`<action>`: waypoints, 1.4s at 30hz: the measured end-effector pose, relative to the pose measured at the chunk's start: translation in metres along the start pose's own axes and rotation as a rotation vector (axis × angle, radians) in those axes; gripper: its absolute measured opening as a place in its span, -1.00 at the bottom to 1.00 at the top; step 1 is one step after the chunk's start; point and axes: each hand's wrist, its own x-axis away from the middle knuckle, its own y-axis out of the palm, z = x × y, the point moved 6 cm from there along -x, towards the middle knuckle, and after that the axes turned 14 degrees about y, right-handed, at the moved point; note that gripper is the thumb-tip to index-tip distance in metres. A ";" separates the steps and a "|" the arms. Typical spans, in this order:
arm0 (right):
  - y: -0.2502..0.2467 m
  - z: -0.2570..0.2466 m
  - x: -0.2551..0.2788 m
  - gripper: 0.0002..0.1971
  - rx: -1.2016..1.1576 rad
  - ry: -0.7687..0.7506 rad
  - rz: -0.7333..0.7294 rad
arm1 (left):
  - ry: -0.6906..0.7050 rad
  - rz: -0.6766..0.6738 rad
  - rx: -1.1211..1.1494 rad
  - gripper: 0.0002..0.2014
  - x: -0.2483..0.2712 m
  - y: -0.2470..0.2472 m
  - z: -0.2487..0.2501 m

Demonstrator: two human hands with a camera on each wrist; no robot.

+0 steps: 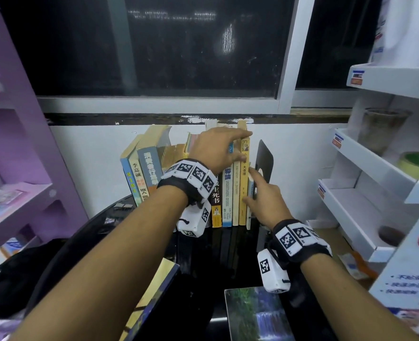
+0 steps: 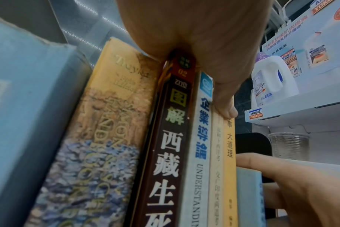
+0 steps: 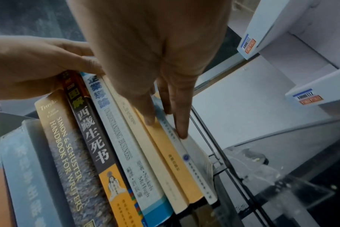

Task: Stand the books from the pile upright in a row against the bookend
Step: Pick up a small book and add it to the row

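Books stand in a row on the black glass table [image 1: 198, 264], spines toward me, and my left hand [image 1: 216, 148] lies over their tops, fingers fairly straight, thumb on the yellow paperback [image 1: 243, 193] — steadying, not clutching. Just right of that paperback, under my right hand [image 1: 267, 200], sits the thin pale-blue book [image 3: 196, 165], shorter than its neighbours; my extended fingers [image 3: 181, 130] press along its spine and grip nothing. Beyond my right fingertips stands the black bookend [image 1: 265, 158], with what looks like a small gap left. To do this well, I think I should push the thin book square and slide the row right until it bears on the bookend. More books [image 1: 257, 313] lie flat near my right forearm.
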 end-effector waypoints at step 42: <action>0.012 0.007 -0.016 0.11 0.111 0.052 -0.135 | 0.041 0.011 -0.004 -0.44 0.001 0.000 0.002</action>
